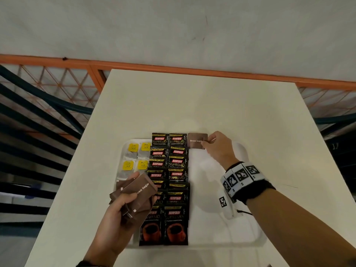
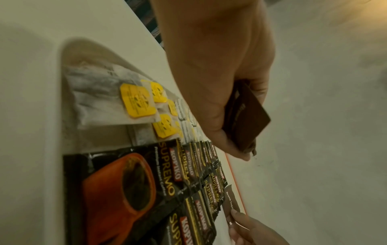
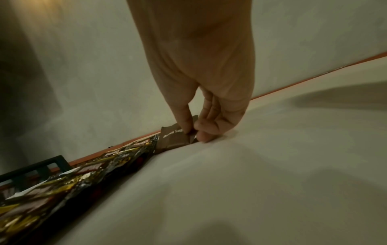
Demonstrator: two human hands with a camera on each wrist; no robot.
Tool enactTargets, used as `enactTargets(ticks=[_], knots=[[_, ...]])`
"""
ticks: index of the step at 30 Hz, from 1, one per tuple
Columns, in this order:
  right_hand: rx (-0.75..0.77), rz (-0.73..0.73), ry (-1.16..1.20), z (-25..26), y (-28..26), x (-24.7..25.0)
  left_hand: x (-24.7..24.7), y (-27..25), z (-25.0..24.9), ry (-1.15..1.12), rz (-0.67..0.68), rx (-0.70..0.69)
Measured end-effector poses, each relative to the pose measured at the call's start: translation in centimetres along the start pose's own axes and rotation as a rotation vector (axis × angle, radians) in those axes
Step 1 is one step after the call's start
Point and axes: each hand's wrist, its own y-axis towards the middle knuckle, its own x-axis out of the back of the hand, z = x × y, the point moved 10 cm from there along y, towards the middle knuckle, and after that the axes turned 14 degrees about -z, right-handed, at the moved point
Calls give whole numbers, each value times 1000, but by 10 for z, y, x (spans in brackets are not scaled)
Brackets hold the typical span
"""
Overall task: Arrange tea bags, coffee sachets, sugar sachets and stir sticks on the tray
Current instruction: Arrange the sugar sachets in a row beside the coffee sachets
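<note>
Overhead, I see my right hand point(image 1: 218, 149) pinching one brown sugar sachet point(image 1: 196, 141) by its right edge at the tray's point(image 1: 244, 151) far end, just right of the coffee sachets point(image 1: 169, 189). Only the right wrist view shows its near edge touching down, tilted, long axis left-right. My left hand point(image 1: 115, 218) clasps a sugar stack point(image 1: 137, 197) above the near-left tea bags point(image 1: 134, 160) on the desk point(image 1: 192, 105).

4 tea bags point(image 1: 133, 158), 1 tray point(image 1: 240, 224), 2 hands point(image 1: 219, 149)
</note>
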Motion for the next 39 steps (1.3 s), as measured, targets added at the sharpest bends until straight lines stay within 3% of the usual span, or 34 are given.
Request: enactTargets(ticks=[11, 13, 17, 19, 28, 32, 35, 39], knots=[[63, 11, -52, 21, -24, 11, -14, 0, 12, 40, -2, 8], [98, 147, 5, 36, -47, 3, -17, 1, 13, 42, -12, -1], [149, 670, 135, 66, -121, -26, -22, 4, 15, 48, -36, -12], [130, 821, 199, 69, -147, -35, -21, 7, 17, 51, -48, -13], [-69, 925, 447, 57, -158, -37, -18, 10, 21, 2, -47, 38], [-70, 849, 433, 51, -140, -29, -21, 9, 23, -48, -36, 63], [-7, 567, 331, 36, -96, -11, -21, 5, 20, -85, -20, 74], [-115, 224, 326, 1, -43, 14, -20, 0, 18, -143, 10, 109]])
